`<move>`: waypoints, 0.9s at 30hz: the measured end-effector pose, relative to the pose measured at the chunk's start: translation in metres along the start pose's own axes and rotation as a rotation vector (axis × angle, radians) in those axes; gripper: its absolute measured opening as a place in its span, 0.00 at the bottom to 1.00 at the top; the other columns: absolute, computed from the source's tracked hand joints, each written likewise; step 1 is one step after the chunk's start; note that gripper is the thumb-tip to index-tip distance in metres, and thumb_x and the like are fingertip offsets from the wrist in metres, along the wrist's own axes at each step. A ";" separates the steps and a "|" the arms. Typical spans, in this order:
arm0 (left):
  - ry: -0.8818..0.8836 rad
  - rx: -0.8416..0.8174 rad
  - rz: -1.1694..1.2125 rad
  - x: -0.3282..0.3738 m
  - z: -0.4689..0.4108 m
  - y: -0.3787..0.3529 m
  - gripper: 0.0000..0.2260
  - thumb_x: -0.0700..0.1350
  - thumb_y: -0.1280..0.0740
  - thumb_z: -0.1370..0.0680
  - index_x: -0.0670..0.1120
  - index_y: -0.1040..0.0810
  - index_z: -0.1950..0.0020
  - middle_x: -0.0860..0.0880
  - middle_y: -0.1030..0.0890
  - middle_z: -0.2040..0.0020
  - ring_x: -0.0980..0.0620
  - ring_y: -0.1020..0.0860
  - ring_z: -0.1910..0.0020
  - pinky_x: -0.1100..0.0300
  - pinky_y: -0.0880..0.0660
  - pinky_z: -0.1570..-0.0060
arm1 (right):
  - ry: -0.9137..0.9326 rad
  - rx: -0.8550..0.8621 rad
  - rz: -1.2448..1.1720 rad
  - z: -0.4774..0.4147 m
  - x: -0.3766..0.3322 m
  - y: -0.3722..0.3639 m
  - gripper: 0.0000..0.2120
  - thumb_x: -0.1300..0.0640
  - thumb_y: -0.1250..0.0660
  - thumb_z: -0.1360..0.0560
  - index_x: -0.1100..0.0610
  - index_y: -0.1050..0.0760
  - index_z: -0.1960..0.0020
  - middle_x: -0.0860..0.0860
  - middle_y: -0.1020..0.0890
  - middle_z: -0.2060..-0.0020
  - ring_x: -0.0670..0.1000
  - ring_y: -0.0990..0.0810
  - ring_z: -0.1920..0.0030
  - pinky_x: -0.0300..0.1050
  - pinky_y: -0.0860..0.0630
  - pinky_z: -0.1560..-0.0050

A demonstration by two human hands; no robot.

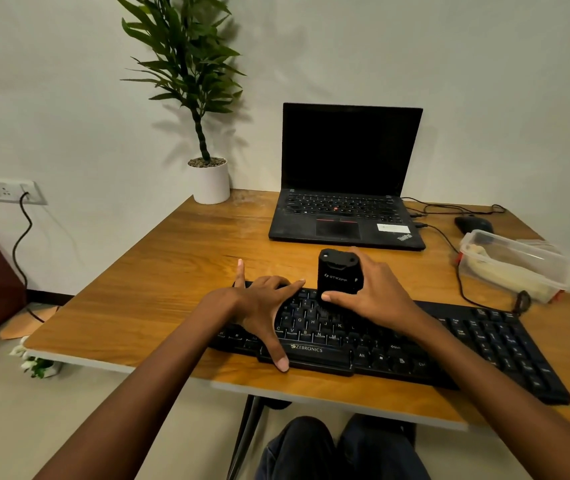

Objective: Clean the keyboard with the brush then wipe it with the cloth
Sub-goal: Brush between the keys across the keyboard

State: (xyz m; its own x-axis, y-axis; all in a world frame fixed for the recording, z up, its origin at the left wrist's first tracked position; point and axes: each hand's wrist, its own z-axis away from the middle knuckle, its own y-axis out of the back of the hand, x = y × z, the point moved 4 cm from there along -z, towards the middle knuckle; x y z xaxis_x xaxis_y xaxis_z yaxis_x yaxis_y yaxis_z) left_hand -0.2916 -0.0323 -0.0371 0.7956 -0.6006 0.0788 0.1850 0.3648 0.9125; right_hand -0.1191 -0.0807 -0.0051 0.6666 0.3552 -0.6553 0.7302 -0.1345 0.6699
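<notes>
- We are seeing a wall socket [6, 192] at far left, with a black cable hanging from it.
- A plant in a white pot [209, 181] is standing on the back left corner of the wooden worktop [158, 292].
- The left hand [262, 306] is lying flat on the left part of the black keyboard [494, 344]. Its grip is wide and holding nothing: the fingers are spreading straight and the thumb is pressing on the front edge by the space bar.
- The keyboard is lying along the near edge of the worktop, angling away to the right.
- The brush [339, 275], a black blocky unit, is standing upright, its lower end touching the upper key rows near the keyboard's middle.
- The right hand [377, 292] is gripping the brush from the right side, thumb on its front face and fingers wrapping behind.
- An open black laptop [345, 188] with a dark screen is sitting behind the keyboard.
- A black mouse [474, 224] is lying right of the laptop.
- A clear plastic container [512, 265] is sitting just in front of the mouse, holding something pale; we cannot tell what it is.
</notes>
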 end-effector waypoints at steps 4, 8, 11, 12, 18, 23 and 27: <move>0.005 -0.015 -0.013 0.001 -0.001 0.001 0.59 0.66 0.26 0.38 0.57 0.67 0.25 0.51 0.55 0.22 0.48 0.60 0.24 0.32 0.76 0.39 | -0.033 -0.052 -0.075 0.007 0.002 -0.002 0.27 0.55 0.23 0.36 0.50 0.34 0.42 0.38 0.26 0.55 0.36 0.26 0.55 0.26 0.27 0.57; 0.001 -0.020 -0.013 0.001 -0.001 0.000 0.59 0.65 0.26 0.38 0.57 0.67 0.25 0.51 0.55 0.22 0.48 0.61 0.24 0.32 0.77 0.40 | -0.040 -0.047 -0.039 0.006 0.005 -0.001 0.28 0.55 0.24 0.35 0.55 0.32 0.39 0.43 0.25 0.54 0.45 0.24 0.52 0.32 0.27 0.56; 0.006 -0.016 -0.025 0.001 0.000 0.001 0.59 0.65 0.26 0.38 0.56 0.67 0.24 0.51 0.55 0.22 0.48 0.61 0.24 0.34 0.78 0.42 | 0.020 0.012 0.007 -0.001 -0.007 0.000 0.26 0.54 0.24 0.34 0.54 0.31 0.40 0.43 0.23 0.55 0.46 0.23 0.53 0.38 0.25 0.56; 0.011 -0.017 -0.030 0.001 0.000 0.001 0.59 0.65 0.26 0.38 0.56 0.66 0.24 0.51 0.55 0.22 0.48 0.61 0.24 0.34 0.78 0.42 | 0.019 0.030 -0.016 -0.002 -0.010 -0.002 0.26 0.54 0.24 0.35 0.53 0.31 0.41 0.43 0.23 0.55 0.46 0.22 0.55 0.38 0.24 0.56; 0.015 -0.023 -0.046 0.001 0.000 0.001 0.58 0.66 0.26 0.37 0.56 0.66 0.24 0.52 0.56 0.22 0.48 0.62 0.24 0.34 0.78 0.42 | -0.072 -0.129 -0.110 0.007 0.001 -0.008 0.26 0.55 0.24 0.34 0.49 0.35 0.42 0.38 0.26 0.54 0.41 0.25 0.50 0.26 0.28 0.55; 0.019 -0.027 -0.049 0.001 0.001 0.001 0.59 0.66 0.27 0.38 0.56 0.67 0.24 0.52 0.55 0.22 0.48 0.62 0.24 0.31 0.75 0.39 | -0.038 -0.186 0.033 -0.004 -0.007 0.006 0.30 0.53 0.24 0.34 0.54 0.32 0.37 0.42 0.26 0.50 0.42 0.28 0.49 0.27 0.31 0.55; 0.023 -0.023 -0.048 0.001 0.001 0.001 0.58 0.67 0.27 0.38 0.55 0.65 0.24 0.52 0.56 0.22 0.48 0.62 0.24 0.31 0.76 0.40 | -0.056 -0.089 -0.110 0.001 -0.007 -0.009 0.29 0.55 0.23 0.36 0.53 0.32 0.39 0.39 0.25 0.53 0.40 0.25 0.51 0.29 0.27 0.54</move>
State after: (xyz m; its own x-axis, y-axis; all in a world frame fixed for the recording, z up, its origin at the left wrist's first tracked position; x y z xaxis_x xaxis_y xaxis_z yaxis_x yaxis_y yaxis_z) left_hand -0.2911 -0.0337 -0.0361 0.7983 -0.6017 0.0254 0.2365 0.3520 0.9056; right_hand -0.1299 -0.0829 -0.0069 0.5923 0.3104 -0.7435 0.7850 -0.0141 0.6194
